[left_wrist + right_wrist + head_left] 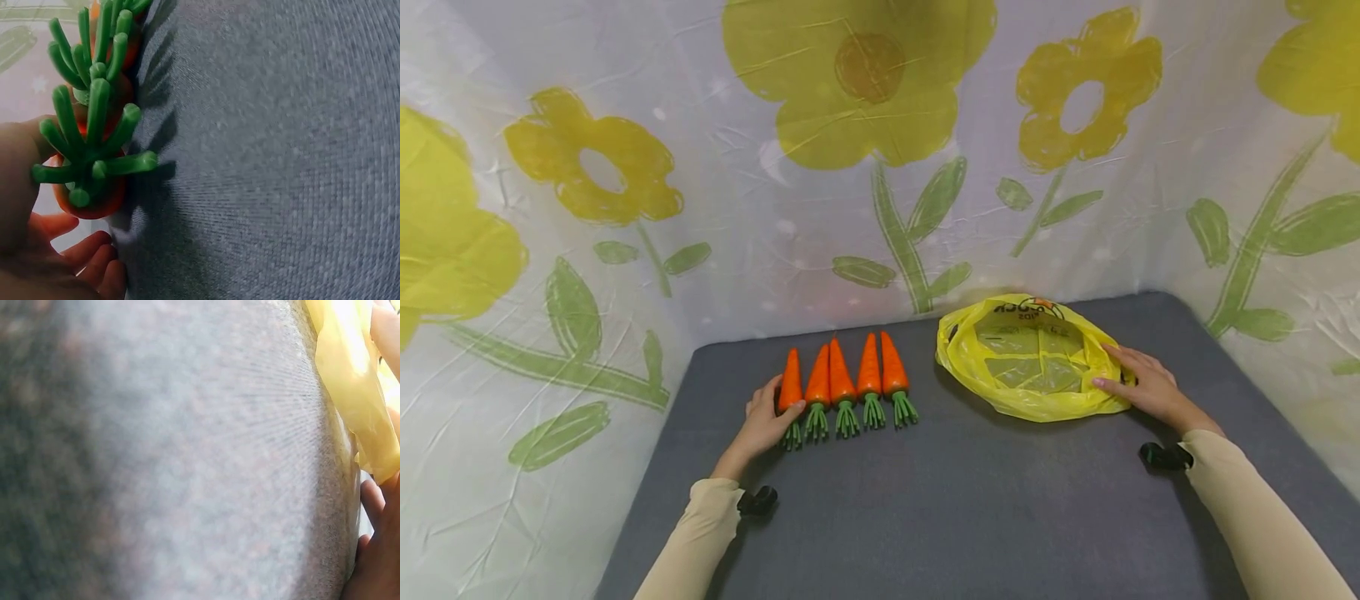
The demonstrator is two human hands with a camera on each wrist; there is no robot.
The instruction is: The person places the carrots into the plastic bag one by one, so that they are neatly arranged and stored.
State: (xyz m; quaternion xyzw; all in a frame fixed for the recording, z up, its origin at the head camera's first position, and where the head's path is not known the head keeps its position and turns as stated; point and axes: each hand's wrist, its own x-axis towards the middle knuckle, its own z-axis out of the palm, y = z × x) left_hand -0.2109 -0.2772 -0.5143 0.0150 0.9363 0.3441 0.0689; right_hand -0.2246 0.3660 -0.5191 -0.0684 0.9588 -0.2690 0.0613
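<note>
Several orange toy carrots with green stalks lie side by side on the grey table, tips pointing to the back. My left hand is at the leftmost carrot, thumb on one side and fingers on the other, gripping it where it lies. The left wrist view shows that carrot's green stalks close up, partly in front of the hand. To the right, a yellow plastic bag lies with its mouth spread wide. My right hand holds its right rim, thumb inside and fingers outside; the right wrist view cuts off most of this hand.
Behind the table hangs a pale cloth printed with yellow flowers, and it wraps round both sides. A small black device sits at each wrist, the left one and the right one.
</note>
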